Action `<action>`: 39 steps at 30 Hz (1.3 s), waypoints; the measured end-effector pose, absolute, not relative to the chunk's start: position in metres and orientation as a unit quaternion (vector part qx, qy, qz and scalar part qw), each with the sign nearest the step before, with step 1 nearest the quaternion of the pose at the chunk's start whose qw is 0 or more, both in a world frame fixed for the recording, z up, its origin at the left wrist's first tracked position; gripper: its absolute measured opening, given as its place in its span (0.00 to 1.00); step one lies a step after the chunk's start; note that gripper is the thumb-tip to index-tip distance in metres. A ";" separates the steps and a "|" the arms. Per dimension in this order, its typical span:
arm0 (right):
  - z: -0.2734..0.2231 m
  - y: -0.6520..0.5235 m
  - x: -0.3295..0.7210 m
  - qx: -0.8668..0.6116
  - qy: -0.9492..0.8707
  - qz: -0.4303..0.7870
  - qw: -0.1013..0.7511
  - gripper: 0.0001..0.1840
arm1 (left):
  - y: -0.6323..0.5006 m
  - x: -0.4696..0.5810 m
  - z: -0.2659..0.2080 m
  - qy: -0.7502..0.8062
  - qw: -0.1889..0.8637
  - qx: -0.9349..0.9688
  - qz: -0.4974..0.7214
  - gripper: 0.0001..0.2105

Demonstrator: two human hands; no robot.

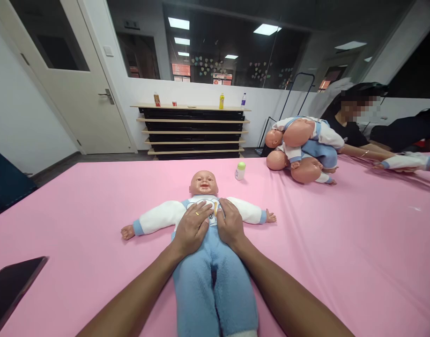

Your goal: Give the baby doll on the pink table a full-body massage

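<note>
A baby doll [215, 276] in a white top and fuzzy light-blue trousers lies on its back, head away from me and arms spread wide. My left hand [194, 224], with a ring on one finger, rests flat on the left side of its chest. On the other side of the chest lies my right hand [231, 221], also flat with fingers stretched out. Between the two hands part of a printed picture on the top shows. Beyond the doll's head, to the right, stands a small white bottle [240, 172] with a green cap.
The table has a pink cover [95, 201]. A dark phone [13, 290] lies at the near left. Several more dolls [302, 150] are piled at the back right. Beside them a person [352, 121] handles another doll [408, 161]. Stacked boards [194, 121] stand behind the table.
</note>
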State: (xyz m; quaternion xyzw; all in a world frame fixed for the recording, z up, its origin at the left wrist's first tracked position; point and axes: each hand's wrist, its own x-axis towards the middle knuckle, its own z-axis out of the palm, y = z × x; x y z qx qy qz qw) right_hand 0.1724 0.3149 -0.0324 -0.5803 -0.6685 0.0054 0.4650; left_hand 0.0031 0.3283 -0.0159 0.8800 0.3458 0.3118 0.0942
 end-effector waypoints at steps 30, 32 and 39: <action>-0.030 0.319 0.177 -0.527 -0.751 0.068 0.391 0.26 | 0.320 0.000 -0.016 0.294 0.045 0.843 0.448 0.18; -0.032 0.321 0.177 -0.563 -0.726 0.069 0.390 0.27 | 0.321 0.001 -0.016 0.291 0.057 0.852 0.432 0.17; -0.030 0.319 0.175 -0.615 -0.686 0.051 0.386 0.27 | 0.330 0.006 -0.021 0.372 0.108 0.827 0.406 0.17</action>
